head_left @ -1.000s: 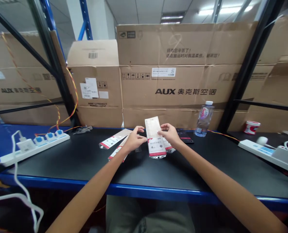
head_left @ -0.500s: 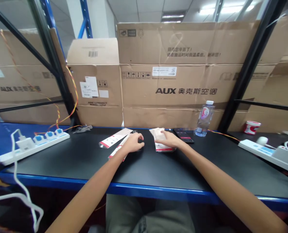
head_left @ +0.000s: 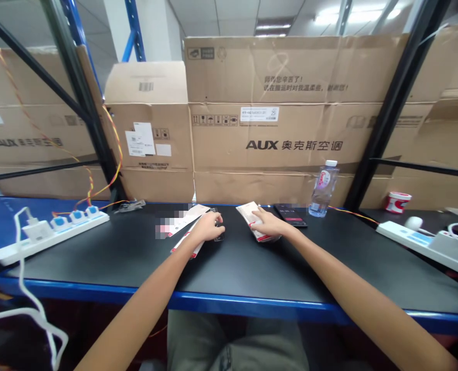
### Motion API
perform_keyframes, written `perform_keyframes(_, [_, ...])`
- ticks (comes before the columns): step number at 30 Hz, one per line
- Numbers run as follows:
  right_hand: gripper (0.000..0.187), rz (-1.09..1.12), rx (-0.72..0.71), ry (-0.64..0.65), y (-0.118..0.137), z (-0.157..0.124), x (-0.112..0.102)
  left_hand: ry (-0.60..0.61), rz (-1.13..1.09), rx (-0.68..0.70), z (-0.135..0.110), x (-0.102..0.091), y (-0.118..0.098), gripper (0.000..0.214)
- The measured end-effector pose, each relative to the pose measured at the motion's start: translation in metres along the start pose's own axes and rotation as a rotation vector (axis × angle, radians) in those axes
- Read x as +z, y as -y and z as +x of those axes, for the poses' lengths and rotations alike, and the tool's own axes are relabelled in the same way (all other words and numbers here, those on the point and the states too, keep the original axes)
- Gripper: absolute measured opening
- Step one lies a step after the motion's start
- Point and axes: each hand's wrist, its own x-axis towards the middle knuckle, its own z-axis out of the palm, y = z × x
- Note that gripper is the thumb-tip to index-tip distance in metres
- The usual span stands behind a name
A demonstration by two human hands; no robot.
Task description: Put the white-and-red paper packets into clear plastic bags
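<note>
Below the blue front edge of the bench (head_left: 252, 305), olive trousers (head_left: 232, 342) along the bottom of the frame, and a white cable (head_left: 35, 304) looping at lower left. Just above, on the black bench top, two bare forearms converging toward the middle. Left hand (head_left: 207, 228) palm down, fingers curled, lying across a long white-and-red packet (head_left: 185, 247) and beside a small dark item (head_left: 220, 237); impossible to tell whether closed on anything. Long axis of that packet running diagonally from lower left to upper right, passing under the hand. Just beyond it, a second packet (head_left: 184, 219) on much the same slant, its print blurred out, far nearer the left hand than the right. Right hand (head_left: 269, 222) open, index finger extended, fingertips pressing on a folded white packet (head_left: 250, 221) with a red edge, long axis slanting from upper left to lower right, clearly nearer the right hand. Farther right, a black phone (head_left: 290, 215) and an upright water bottle (head_left: 323, 189). Toward the ends of the bench, a white power strip (head_left: 51, 226) at left, another (head_left: 425, 242) at right. Behind everything, stacked AUX cardboard cartons (head_left: 267, 139) between black shelf uprights (head_left: 394, 103).
</note>
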Motion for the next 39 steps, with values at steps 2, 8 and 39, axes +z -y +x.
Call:
perform_keyframes(2, [0.078,-0.013,0.013,-0.029,-0.001,0.001,0.004,0.004,-0.012,0.001,0.000,0.000,0.000,0.013])
perform_keyframes(8, [0.064,-0.053,0.023,-0.098,-0.005,0.005,0.008,0.018,-0.028,-0.036,0.000,0.000,0.000,0.015])
perform_keyframes(39, [0.030,0.130,-0.642,-0.103,0.064,-0.034,0.021,0.025,0.416,-0.432,0.004,-0.043,0.046,0.046])
